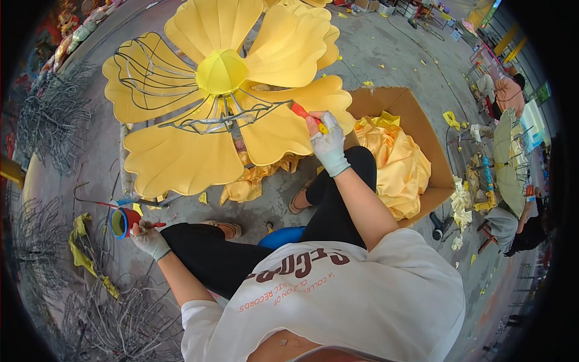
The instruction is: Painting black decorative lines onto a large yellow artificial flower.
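Observation:
A large flower of yellow cloth petals point(211, 163) with a round yellow centre point(222, 72) stands before me. Bare grey wire frames point(235, 120) are fixed among its petals. My right hand point(330, 143), in a pale work glove, is closed on a red-and-yellow brush point(300, 110). The brush's far end is at the right tip of the wire frame; its bristles are too small to make out. Low on the left, my gloved left hand point(150, 239) grips a small red-and-blue pot point(123, 223) with a yellowish inside. A red handle end shows beside that hand.
An open cardboard box point(437, 172) right of my legs holds bunched yellow satin cloth point(395, 169). Tangled grey wire frames point(120, 320) lie along the left. Yellow scraps dot the concrete floor point(386, 54). Another person point(525, 232) sits at the far right near a pale petal-like piece point(508, 160).

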Tool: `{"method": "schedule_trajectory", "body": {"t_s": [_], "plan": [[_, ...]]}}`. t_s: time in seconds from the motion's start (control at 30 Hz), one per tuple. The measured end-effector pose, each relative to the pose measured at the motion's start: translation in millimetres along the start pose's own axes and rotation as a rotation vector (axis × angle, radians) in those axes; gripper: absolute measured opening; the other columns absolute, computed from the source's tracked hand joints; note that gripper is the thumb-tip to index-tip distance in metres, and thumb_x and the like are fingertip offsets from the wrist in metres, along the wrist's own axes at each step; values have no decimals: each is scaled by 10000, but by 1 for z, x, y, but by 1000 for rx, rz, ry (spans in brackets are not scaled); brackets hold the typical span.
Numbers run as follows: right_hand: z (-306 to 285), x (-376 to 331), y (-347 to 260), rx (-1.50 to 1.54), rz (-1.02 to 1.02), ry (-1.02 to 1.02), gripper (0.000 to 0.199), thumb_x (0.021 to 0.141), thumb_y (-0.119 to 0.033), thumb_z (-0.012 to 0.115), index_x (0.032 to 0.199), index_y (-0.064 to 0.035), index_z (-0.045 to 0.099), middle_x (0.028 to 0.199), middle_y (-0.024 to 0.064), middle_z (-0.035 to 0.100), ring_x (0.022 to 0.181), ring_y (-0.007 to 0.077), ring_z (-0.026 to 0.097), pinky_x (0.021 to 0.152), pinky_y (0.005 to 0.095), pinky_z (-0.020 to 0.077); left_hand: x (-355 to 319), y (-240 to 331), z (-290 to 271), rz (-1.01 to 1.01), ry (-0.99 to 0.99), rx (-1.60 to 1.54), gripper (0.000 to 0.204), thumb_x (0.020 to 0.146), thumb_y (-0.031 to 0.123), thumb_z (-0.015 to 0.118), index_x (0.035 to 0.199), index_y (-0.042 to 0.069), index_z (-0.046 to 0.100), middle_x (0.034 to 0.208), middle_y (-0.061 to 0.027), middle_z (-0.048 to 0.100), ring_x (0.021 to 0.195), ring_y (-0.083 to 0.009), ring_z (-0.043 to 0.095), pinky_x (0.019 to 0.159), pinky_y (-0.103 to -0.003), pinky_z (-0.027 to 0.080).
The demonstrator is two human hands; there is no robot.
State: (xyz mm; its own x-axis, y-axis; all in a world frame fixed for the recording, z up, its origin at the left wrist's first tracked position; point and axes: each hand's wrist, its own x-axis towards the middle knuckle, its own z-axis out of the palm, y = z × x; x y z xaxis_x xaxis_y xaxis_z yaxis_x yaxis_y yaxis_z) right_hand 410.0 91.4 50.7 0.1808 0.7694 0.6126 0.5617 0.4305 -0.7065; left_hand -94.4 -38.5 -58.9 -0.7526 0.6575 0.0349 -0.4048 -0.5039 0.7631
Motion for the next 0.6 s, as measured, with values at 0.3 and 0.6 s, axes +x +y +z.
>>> {"method": "schedule_trajectory", "body": {"t_s": [0.3,0.6], "plan": [[0,-14,-3,61,-71,120,118,856,-76,603,954,-10,603,850,93,571,728,229,540,688,293,449,4,5,-10,-7,7,-56,242,842,149,574,616,133,490,644,-21,570,637,-138,562,619,-256,429],[9,-23,-7,94,10,18,111,841,-64,601,944,-21,598,863,89,560,726,234,540,687,290,451,-3,5,-3,-9,-13,-49,228,833,135,560,619,129,482,630,-21,551,633,-148,560,613,-268,437]]}}
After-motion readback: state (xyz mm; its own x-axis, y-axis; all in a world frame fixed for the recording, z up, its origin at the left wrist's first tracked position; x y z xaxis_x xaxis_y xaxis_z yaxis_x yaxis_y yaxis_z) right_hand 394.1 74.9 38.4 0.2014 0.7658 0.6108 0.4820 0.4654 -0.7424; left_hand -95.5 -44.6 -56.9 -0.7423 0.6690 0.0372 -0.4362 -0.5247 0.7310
